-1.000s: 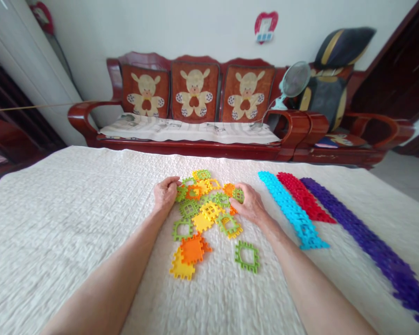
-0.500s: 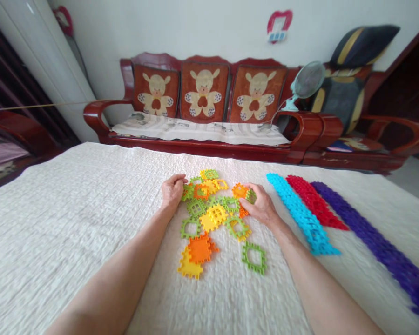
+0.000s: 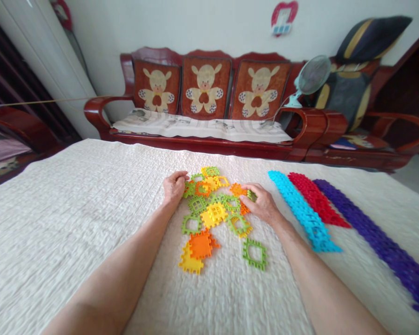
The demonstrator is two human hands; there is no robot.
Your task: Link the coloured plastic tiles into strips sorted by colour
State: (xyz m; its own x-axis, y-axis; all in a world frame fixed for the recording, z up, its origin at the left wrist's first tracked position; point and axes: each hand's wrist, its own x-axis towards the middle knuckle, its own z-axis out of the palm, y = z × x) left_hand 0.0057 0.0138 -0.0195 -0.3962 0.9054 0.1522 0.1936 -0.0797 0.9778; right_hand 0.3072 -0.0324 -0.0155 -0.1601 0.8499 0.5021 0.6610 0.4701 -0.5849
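A loose heap of green, yellow and orange interlocking plastic tiles (image 3: 212, 211) lies on a cream quilted cover (image 3: 56, 223). My left hand (image 3: 174, 187) rests at the heap's left edge, fingers curled around a green tile (image 3: 189, 188). My right hand (image 3: 263, 204) sits at the heap's right edge, fingers pinching a green tile (image 3: 251, 195) beside an orange one (image 3: 238, 190). An orange tile (image 3: 201, 244) overlaps a yellow tile (image 3: 190, 263) nearer me. A single green tile (image 3: 254, 253) lies apart.
Three long joined strips lie to the right: light blue (image 3: 302, 211), red (image 3: 316, 200) and purple (image 3: 373, 242). Beyond the cover stands a red wooden sofa (image 3: 202, 107) with bear cushions, a small fan (image 3: 310, 79) and a dark bag (image 3: 356, 70).
The camera view shifted a little, so everything sits slightly further right in the frame. Both hands stay at the heap's edges with barely any movement.
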